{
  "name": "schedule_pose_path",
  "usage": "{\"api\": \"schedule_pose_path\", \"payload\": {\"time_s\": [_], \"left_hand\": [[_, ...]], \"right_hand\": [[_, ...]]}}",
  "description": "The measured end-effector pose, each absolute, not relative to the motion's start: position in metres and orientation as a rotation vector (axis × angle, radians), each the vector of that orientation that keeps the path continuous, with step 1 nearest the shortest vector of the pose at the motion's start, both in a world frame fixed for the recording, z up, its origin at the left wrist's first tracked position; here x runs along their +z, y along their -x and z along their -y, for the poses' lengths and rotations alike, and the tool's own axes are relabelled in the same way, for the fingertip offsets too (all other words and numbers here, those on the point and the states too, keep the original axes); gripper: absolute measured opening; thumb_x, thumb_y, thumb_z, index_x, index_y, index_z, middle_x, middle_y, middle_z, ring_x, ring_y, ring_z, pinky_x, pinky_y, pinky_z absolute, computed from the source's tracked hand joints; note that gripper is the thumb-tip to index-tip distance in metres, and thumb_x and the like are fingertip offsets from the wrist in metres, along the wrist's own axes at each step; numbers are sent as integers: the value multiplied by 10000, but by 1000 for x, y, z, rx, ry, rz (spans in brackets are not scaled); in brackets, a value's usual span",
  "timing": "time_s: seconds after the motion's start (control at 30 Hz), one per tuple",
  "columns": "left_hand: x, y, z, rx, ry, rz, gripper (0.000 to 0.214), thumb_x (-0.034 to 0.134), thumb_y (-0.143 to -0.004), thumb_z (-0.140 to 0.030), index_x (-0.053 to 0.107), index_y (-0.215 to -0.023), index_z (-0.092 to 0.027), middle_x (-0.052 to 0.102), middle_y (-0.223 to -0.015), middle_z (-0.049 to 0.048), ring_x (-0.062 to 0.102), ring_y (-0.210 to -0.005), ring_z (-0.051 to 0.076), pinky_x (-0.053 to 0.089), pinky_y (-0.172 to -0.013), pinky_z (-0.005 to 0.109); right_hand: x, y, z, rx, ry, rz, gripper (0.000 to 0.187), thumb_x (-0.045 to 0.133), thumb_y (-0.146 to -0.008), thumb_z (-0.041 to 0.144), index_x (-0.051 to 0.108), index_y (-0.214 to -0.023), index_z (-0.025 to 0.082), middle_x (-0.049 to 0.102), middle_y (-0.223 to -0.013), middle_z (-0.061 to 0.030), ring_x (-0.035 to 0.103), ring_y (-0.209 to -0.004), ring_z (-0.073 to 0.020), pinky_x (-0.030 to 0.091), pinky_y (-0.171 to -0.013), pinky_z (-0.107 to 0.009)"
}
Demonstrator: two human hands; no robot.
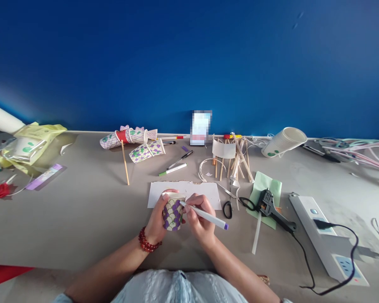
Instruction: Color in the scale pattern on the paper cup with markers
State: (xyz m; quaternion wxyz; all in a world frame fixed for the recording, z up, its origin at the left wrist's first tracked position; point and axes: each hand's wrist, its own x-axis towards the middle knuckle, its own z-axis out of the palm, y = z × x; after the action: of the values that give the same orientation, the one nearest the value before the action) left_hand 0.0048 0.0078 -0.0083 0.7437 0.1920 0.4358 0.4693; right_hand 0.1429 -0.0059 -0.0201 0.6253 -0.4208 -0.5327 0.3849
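Note:
My left hand (157, 217) is wrapped round a paper cup (173, 215) with a scale pattern, coloured partly purple and partly green. My right hand (202, 219) grips a white marker (210, 217) with a purple end, its tip at the cup's upper right side. Beneath and behind the cup lies a sheet of white card (205, 194) with a torn far edge. Farther back are two joined scale-patterned cups (148, 151) and a fish-like cup model (126, 136) on a wooden stick. A green marker (173, 169) and a black pen (180, 160) lie behind the card.
To the right, a glue gun (268, 208) rests on green paper (270, 185), beside scissors (228, 209) and a power strip (318, 231). Wooden sticks (240, 162), a screen (201, 127) and stacked cups (284, 142) stand near the blue wall. A yellow plastic bag (39, 145) lies left.

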Motion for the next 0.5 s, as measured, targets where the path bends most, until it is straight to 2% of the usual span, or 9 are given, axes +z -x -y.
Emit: {"api": "schedule_pose_path", "payload": {"time_s": [0.27,0.5], "left_hand": [[-10,-5,-7,997,-438,-955,504,705,-837,-642,669,-1119,-226,780,-953,46,747,-729,200,608,-602,290],[1,-1,-13,969,-388,-917,555,729,-817,-646,686,-1122,-184,780,-872,72,749,-744,246,620,-612,351]], "right_hand": [[-16,-142,6,897,908,1158,141,603,-1007,321,577,-897,236,595,-695,1,549,-638,-184,445,-599,-321],[-17,-148,-1,875,863,974,120,623,-1000,289,591,-893,245,601,-702,13,566,-669,-182,456,-643,-314]]}}
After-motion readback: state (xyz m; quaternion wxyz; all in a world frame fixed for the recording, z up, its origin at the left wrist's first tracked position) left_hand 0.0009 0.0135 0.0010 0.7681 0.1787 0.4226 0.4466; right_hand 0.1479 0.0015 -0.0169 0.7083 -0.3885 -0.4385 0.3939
